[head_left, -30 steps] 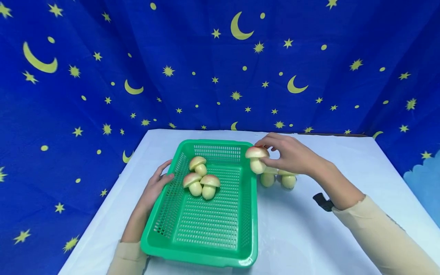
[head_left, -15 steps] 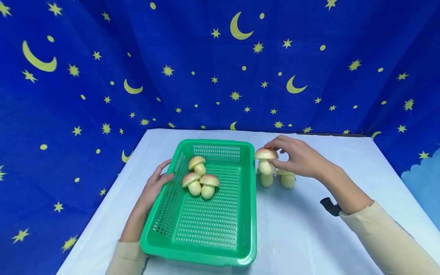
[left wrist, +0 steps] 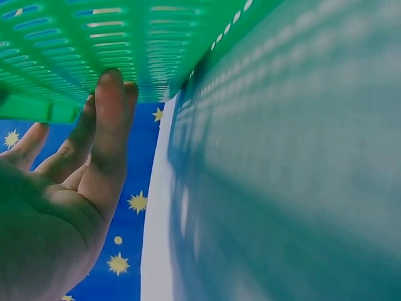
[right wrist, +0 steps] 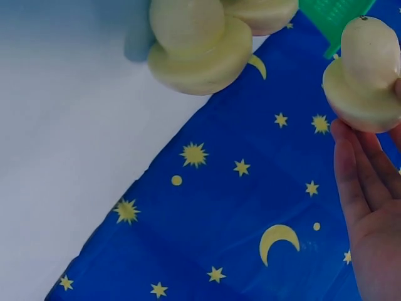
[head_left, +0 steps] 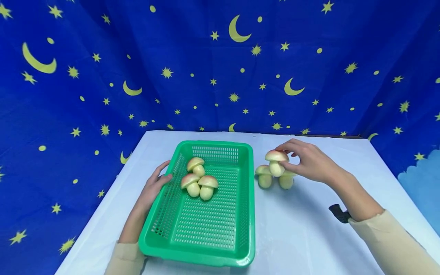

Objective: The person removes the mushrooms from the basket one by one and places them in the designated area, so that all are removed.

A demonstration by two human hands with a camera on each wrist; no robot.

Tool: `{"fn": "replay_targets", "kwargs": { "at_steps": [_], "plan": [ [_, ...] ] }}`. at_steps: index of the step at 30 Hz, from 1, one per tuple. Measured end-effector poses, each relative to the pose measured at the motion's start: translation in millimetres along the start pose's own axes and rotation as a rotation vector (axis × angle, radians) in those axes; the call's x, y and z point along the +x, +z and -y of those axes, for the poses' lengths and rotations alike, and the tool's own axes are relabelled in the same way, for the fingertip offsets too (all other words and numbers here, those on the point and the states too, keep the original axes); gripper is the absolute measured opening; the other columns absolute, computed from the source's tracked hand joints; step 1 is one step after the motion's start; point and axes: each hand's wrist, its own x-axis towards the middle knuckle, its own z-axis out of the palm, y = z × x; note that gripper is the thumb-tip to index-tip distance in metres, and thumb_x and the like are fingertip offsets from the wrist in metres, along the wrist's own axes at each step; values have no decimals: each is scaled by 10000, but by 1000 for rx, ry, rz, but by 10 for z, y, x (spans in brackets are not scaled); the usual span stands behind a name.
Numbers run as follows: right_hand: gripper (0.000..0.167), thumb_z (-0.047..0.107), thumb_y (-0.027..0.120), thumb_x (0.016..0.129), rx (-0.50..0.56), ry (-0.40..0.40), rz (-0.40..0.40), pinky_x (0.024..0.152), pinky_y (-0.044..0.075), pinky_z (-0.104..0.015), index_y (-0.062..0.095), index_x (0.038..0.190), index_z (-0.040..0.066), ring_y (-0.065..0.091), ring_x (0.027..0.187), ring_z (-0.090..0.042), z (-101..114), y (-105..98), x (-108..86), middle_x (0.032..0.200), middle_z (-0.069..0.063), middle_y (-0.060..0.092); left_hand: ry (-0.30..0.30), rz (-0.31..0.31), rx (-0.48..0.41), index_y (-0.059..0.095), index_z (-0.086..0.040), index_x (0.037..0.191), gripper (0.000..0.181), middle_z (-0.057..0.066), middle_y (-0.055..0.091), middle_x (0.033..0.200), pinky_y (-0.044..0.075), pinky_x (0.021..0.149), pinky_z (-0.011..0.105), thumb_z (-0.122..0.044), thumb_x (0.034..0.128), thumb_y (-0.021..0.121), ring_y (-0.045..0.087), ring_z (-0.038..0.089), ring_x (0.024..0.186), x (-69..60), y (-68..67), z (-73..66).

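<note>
Facing a blue star-and-moon curtain (head_left: 192, 46), a person at a white table (head_left: 292, 233) holds a green basket (head_left: 196, 258) and a pale mushroom (head_left: 276, 163).

Seen from the person's side, twelve being curtainward, the left hand (head_left: 153, 188) grips the green basket at ten o'clock, thumb at the rim, fingers against the slotted outer wall. At two o'clock, just outside it, the right hand (head_left: 313, 160) pinches the pale mushroom above the table, thumb by its stem, fingers on the reddish cap. At its seven and five o'clock I see two loose mushrooms (head_left: 264, 180) on the white table, the latter partly behind it. Inside the basket, three more mushrooms (head_left: 207, 188) bunch toward eleven, two side by side, one just beyond.
</note>
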Motion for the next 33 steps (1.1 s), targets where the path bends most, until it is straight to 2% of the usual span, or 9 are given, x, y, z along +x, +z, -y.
{"fn": "replay_targets", "kwargs": {
  "at_steps": [10, 22, 33],
  "plan": [
    [314, 218, 720, 871, 8, 1, 24, 742, 538, -359, 654, 1176, 179, 586, 946, -129, -75, 36, -106, 1091, 70, 615, 1, 4, -33, 224, -281, 1535, 590, 223, 496, 1320, 542, 782, 445, -356, 1016, 494, 601, 347, 1020, -17, -16, 55],
    [329, 223, 755, 837, -7, 102, 21, 729, 540, -337, 664, 1153, 223, 581, 936, -86, -180, -25, -269, 1065, 119, 611, 7, 9, -31, 231, -286, 1533, 593, 229, 503, 1300, 547, 769, 447, -370, 1011, 500, 611, 348, 995, 5, -10, 45],
    [321, 201, 753, 835, -21, 129, 32, 733, 526, -346, 668, 1145, 214, 585, 935, -106, -261, -22, -325, 1063, 106, 615, 0, 2, -53, 228, -278, 1534, 594, 237, 504, 1289, 550, 761, 446, -361, 1012, 499, 620, 348, 973, 3, 7, 31]
  ]
}}
